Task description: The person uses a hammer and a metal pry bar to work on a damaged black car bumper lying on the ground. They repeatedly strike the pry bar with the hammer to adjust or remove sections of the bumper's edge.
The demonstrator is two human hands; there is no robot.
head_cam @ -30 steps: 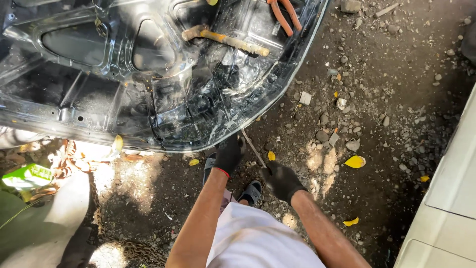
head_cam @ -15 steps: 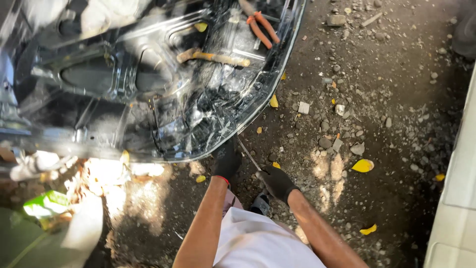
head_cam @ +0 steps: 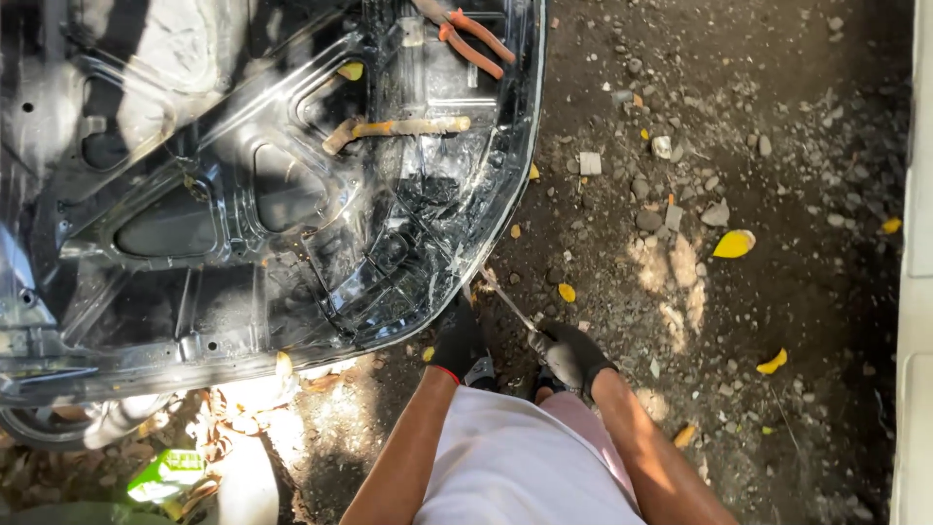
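Gloved right hand (head_cam: 571,352) closes around the handle end of a thin metal rod (head_cam: 507,299), whose far tip meets the curved rim of a black car door panel (head_cam: 243,194) lying flat on the ground. Left hand (head_cam: 457,340), also in a black glove, presses against that rim just beside the rod's tip; its grip cannot be told. Orange-handled pliers (head_cam: 466,34) and a rusty bar (head_cam: 398,129) rest on the panel. Yellow leaves (head_cam: 734,243) dot the gravel.

Hands (head_cam: 515,345) shifted right — panel (head_cam: 243,194) fills more view.
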